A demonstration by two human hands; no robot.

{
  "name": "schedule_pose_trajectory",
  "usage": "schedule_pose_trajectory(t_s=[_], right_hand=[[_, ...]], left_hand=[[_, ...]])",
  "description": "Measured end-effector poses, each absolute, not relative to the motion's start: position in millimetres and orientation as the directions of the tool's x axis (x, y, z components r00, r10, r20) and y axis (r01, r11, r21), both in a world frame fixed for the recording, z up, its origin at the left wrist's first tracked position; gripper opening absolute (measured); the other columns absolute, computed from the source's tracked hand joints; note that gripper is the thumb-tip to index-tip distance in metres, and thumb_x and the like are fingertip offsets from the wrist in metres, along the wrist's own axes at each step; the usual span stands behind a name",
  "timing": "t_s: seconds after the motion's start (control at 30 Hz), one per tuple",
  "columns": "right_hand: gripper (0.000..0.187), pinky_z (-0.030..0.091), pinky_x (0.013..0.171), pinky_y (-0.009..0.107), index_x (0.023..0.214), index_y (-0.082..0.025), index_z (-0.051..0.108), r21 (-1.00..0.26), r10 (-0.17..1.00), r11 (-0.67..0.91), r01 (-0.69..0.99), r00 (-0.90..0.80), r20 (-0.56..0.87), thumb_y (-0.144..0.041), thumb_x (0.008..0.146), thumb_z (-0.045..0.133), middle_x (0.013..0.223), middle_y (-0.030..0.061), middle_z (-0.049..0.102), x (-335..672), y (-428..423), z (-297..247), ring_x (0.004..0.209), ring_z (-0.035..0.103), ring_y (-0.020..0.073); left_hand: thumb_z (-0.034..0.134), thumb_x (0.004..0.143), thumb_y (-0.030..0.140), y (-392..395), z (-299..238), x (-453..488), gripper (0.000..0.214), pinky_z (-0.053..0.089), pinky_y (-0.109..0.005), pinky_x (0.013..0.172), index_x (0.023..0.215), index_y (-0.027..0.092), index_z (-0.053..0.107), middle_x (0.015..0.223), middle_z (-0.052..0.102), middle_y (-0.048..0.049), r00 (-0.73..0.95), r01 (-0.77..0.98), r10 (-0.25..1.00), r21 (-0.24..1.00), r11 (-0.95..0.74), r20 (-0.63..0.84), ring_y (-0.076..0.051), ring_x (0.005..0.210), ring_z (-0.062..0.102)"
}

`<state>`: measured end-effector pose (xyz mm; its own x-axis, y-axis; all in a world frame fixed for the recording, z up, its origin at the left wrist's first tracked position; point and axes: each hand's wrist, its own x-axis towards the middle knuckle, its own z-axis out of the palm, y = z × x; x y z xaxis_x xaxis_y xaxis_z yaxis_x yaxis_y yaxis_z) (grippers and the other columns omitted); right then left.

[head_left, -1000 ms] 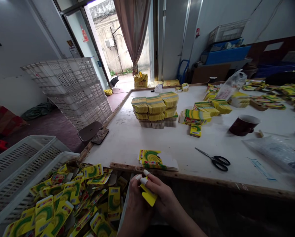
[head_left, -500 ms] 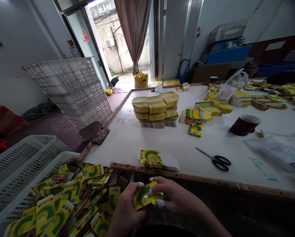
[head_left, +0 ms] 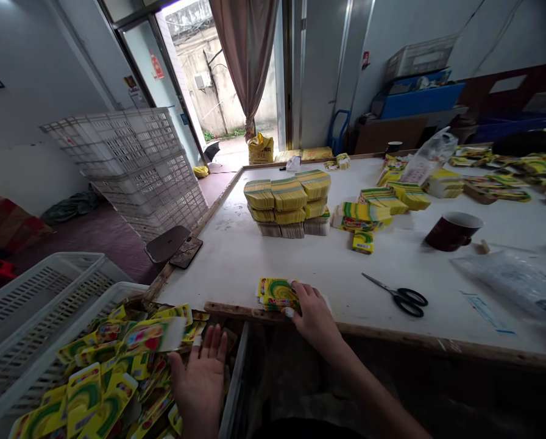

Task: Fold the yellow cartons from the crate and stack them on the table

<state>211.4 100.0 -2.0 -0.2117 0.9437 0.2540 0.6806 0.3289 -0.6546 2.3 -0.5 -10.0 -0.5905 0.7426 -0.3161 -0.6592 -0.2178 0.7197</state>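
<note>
My left hand [head_left: 202, 381] is over the crate with its palm up and fingers stretched out, holding nothing. Just beyond its fingertips, a motion-blurred yellow-green small carton [head_left: 152, 335] appears above the pile of cartons [head_left: 103, 390]. At the table's front edge, my right hand [head_left: 312, 314] grips the right part of a small stack of flat cartons [head_left: 275, 292], thumb at the near side and fingers on top. White covers show on some fingertips. How many cartons the right fingers pinch is hidden.
Black-handled scissors [head_left: 405, 299] lie right of the stack. Bundled carton blanks [head_left: 286, 201] stand farther back, beside a dark mug [head_left: 453, 231]. A phone [head_left: 187, 252] rests at the left table edge. White crates [head_left: 140, 164] are stacked on the floor.
My hands have separated. The left moved over the crate and opened, letting go of the carton held between both hands. The right moved up to the flat stack on the table.
</note>
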Motion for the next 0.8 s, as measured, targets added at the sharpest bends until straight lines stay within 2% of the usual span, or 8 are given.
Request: schedule_pose_trajectory(t_s=[0.07, 0.1, 0.2, 0.3, 0.5, 0.63, 0.7, 0.8], right_hand=[[0.040, 0.043, 0.088, 0.045, 0.114, -0.015, 0.057, -0.608, 0.945, 0.325, 0.724, -0.218, 0.245, -0.006, 0.075, 0.054, 0.107, 0.0140, 0.062, 216, 110, -7, 0.100, 0.054, 0.0305], [0.039, 0.043, 0.087, 0.044, 0.111, -0.015, 0.058, -0.608, 0.944, 0.328, 0.723, -0.223, 0.244, -0.004, 0.074, 0.053, 0.104, 0.0135, 0.062, 217, 112, -9, 0.098, 0.054, 0.0300], [0.038, 0.044, 0.087, 0.041, 0.109, -0.015, 0.058, -0.603, 0.940, 0.339, 0.722, -0.227, 0.256, -0.002, 0.073, 0.052, 0.102, 0.0123, 0.061, 216, 112, -11, 0.095, 0.053, 0.0284], [0.041, 0.045, 0.086, 0.042, 0.113, -0.015, 0.054, -0.624, 0.940, 0.335, 0.706, -0.208, 0.270, -0.003, 0.074, 0.052, 0.103, 0.0123, 0.058, 213, 108, -12, 0.096, 0.052, 0.0287], [0.044, 0.047, 0.086, 0.042, 0.113, -0.018, 0.048, -0.717, 0.943, 0.320, 0.619, -0.135, 0.304, 0.000, 0.073, 0.047, 0.107, 0.0115, 0.053, 211, 110, -19, 0.098, 0.053, 0.0266], [0.040, 0.051, 0.078, 0.034, 0.109, -0.018, 0.045, -0.794, 0.949, 0.301, 0.528, -0.088, 0.302, -0.001, 0.073, 0.046, 0.100, 0.0084, 0.054, 215, 109, -10, 0.081, 0.059, 0.0185], [0.040, 0.052, 0.072, 0.029, 0.107, -0.020, 0.045, -0.858, 0.951, 0.310, 0.409, -0.144, 0.274, -0.001, 0.071, 0.048, 0.092, 0.0038, 0.056, 212, 99, -2, 0.074, 0.059, 0.0153], [0.044, 0.049, 0.063, 0.024, 0.103, -0.022, 0.046, -0.963, 0.925, 0.243, 0.116, -0.328, 0.194, 0.001, 0.066, 0.049, 0.082, -0.0018, 0.056, 199, 73, 8, 0.068, 0.056, 0.0125]], left_hand=[[0.047, 0.089, 0.047, 0, -16, 5, 0.048, 0.056, -0.042, 0.082, 0.123, 0.014, 0.046, 0.114, 0.061, -0.0172, -0.444, -0.799, 0.779, 0.589, -0.122, -0.443, -0.025, 0.103, 0.063], [0.046, 0.091, 0.040, 0, -19, 8, 0.040, 0.058, -0.039, 0.078, 0.120, 0.014, 0.049, 0.111, 0.062, -0.0165, -0.391, -0.823, 0.788, 0.564, -0.068, -0.475, -0.024, 0.098, 0.065], [0.045, 0.092, 0.027, 2, -21, 20, 0.025, 0.058, -0.029, 0.064, 0.109, 0.013, 0.057, 0.098, 0.066, -0.0117, -0.325, -0.825, 0.790, 0.564, 0.032, -0.520, -0.018, 0.079, 0.069], [0.047, 0.090, 0.021, 6, -19, 28, 0.021, 0.055, -0.024, 0.057, 0.104, 0.013, 0.061, 0.086, 0.067, -0.0079, -0.336, -0.798, 0.790, 0.601, 0.050, -0.512, -0.014, 0.068, 0.067], [0.066, 0.080, 0.031, 4, -25, 37, 0.029, 0.053, -0.022, 0.056, 0.102, 0.013, 0.065, 0.082, 0.068, -0.0064, -0.314, -0.754, 0.823, 0.652, 0.087, -0.473, -0.013, 0.066, 0.065], [0.071, 0.075, 0.038, 5, -35, 45, 0.037, 0.053, -0.024, 0.059, 0.104, 0.015, 0.066, 0.087, 0.070, -0.0080, -0.255, -0.726, 0.871, 0.677, 0.115, -0.421, -0.016, 0.071, 0.066], [0.074, 0.071, 0.040, 7, -35, 52, 0.041, 0.056, -0.029, 0.068, 0.105, 0.017, 0.067, 0.097, 0.071, -0.0095, -0.259, -0.723, 0.903, 0.689, 0.055, -0.344, -0.021, 0.084, 0.068], [0.072, 0.071, 0.047, 13, -25, 63, 0.043, 0.053, -0.039, 0.086, 0.104, 0.019, 0.068, 0.105, 0.070, -0.0096, -0.243, -0.744, 0.936, 0.668, -0.011, -0.255, -0.027, 0.101, 0.065]])
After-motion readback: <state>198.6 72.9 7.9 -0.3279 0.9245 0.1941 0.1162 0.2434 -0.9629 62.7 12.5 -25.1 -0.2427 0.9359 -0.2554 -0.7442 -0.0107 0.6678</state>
